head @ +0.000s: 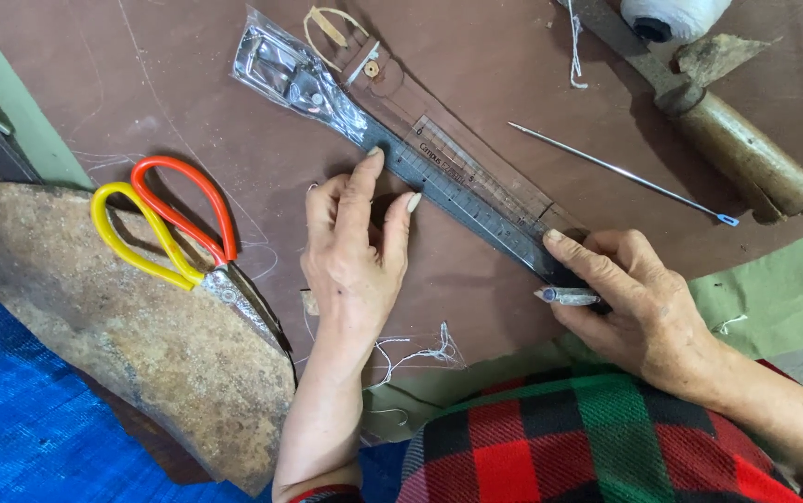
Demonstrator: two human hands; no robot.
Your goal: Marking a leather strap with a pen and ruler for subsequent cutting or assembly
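Left hand: I see my left hand (357, 250) flat and spread on the brown leather sheet (187, 84), gripping nothing; the index and middle fingertips press the near edge of the clear ruler (476, 182).
Right hand: my right hand (639, 303) is curled shut around a small silver marking tool (564, 296), tip pointing left, just beside the ruler's right end; the forefinger rests on that end.
Ruler: a long transparent strip with printed scale marks, lying diagonally from far left to near right across the leather, over a dark strap (504, 228) that runs beneath it.
Package: a clear plastic packet (294, 74) with shiny metal parts inside, oblong, at the far left end of the strap; a tan buckle piece (364, 61) sits just beside it.
Scissors: scissors (178, 233) with one red loop and one yellow loop, left of my left hand, resting on a rusty brown slab (122, 345).
Far right: a wooden-handled tool (737, 149), a white thread spool (676, 14) at the far edge, and a long thin needle (620, 172) with a blue end.
Near side: green cloth (783, 289), red-and-green checked fabric (588, 438), blue tarp (20, 419) at the near left.
Loose threads: white thread scraps (415, 352) near my left wrist.
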